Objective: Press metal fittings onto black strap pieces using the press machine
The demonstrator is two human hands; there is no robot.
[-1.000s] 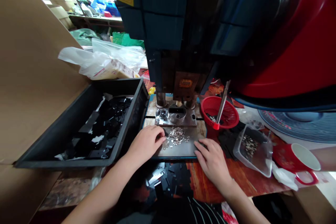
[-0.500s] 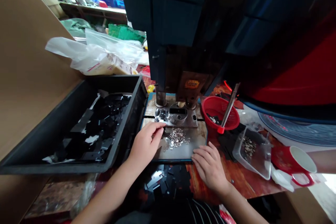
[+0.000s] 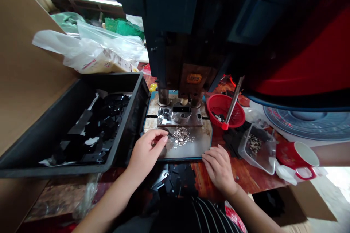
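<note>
Silvery metal studs (image 3: 182, 135), tiny and glinting, lie heaped in a loose mound on the grey steel plate (image 3: 191, 149) at the foot of a dark blue press (image 3: 177, 43), the pile spreading wider than deep, its long axis running left to right across the plate with a few strays trailing toward the right. Just behind the heap sits the press's round die block (image 3: 181, 113). At the heap's left edge the person's left hand (image 3: 144, 151) rests on the plate, thumb and forefinger drawn together in a pinch; whether a stud is caught between the fingertips (image 3: 163, 139) is too small to tell. The right hand (image 3: 218, 165) lies palm down at the plate's front right corner, fingers loosely curled and slightly spread, gripping nothing, its tips touching the plate's rim and the red-brown bench. To the left stands a black plastic bin (image 3: 131, 116) holding flat black pieces (image 3: 95, 127); more black pieces (image 3: 175, 182) are scattered on the bench edge between the two forearms. To the right are a small red basket (image 3: 226, 111) with a metal rod (image 3: 232, 102) leaning in it, a clear tub (image 3: 257, 149) holding more studs, and a red cup (image 3: 300, 158) with a white inside.
</note>
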